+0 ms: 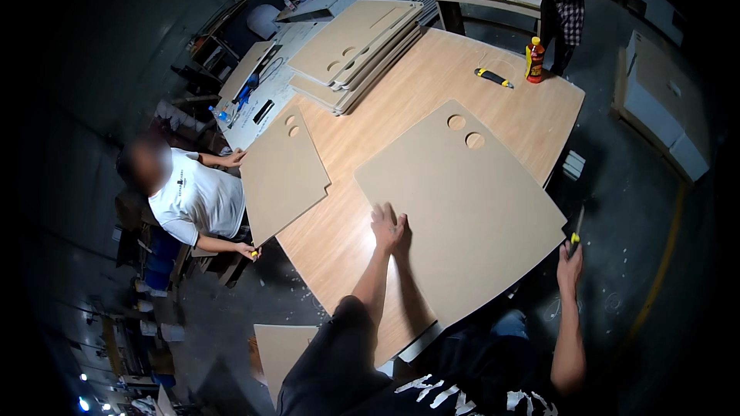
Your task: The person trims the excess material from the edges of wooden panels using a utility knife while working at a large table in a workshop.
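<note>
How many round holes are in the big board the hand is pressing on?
2. Both sit near the far edge of the big board, side by side: one hole slightly farther away, the other hole just right of it. The left hand covers only a small patch.

A wooden desk [432, 85] stands on a dark concrete floor [617, 208]; left of it, cluttered shelves [208, 54]; right, a yellow floor line [663, 262].

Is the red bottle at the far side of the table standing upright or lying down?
Upright. The red bottle stands on its base on the table, yellow cap on top, beside a yellow-and-black tool lying flat.
</note>
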A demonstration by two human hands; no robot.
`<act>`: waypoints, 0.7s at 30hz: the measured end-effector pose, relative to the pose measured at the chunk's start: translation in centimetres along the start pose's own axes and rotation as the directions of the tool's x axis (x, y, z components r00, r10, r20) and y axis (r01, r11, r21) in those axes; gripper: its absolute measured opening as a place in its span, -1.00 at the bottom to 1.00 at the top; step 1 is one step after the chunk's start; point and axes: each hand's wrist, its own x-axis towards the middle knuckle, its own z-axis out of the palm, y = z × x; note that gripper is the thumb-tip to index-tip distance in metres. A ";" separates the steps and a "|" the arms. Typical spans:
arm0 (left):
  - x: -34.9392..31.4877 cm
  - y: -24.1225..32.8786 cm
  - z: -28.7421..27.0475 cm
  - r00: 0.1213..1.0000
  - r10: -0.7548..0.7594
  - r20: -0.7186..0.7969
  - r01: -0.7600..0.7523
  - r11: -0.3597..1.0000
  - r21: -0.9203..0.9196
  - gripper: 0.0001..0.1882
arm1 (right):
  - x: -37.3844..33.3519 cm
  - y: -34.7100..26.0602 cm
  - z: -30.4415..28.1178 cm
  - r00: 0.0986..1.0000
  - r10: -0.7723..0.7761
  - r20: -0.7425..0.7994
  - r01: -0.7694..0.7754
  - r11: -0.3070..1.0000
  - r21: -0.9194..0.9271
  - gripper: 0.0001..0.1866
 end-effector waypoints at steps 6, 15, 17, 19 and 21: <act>-2.0 6.1 4.7 0.917 -0.372 -0.146 0.377 0.926 0.009 0.05 | 6.9 0.0 3.0 0.974 0.133 0.185 -0.108 0.984 -0.142 -0.32; 1.5 6.6 3.6 0.930 -0.361 -0.073 0.358 0.932 -0.053 0.15 | -1.5 0.0 0.5 0.963 0.204 0.175 -0.153 0.952 -0.265 -0.45; 4.3 6.4 4.7 0.956 -0.270 -0.115 0.279 0.958 0.067 0.13 | -5.6 -1.3 -0.6 0.949 0.289 0.129 -0.245 0.929 -0.275 -0.51; 7.4 6.5 5.4 0.975 -0.090 -0.202 0.119 0.983 0.138 0.09 | -9.0 -2.0 0.0 0.952 0.285 0.106 -0.249 0.930 -0.270 -0.58; 10.1 7.2 4.9 0.987 0.008 -0.163 0.005 0.997 0.078 0.05 | -12.6 -3.6 -0.3 0.910 0.364 0.200 -0.314 0.918 -0.240 -0.46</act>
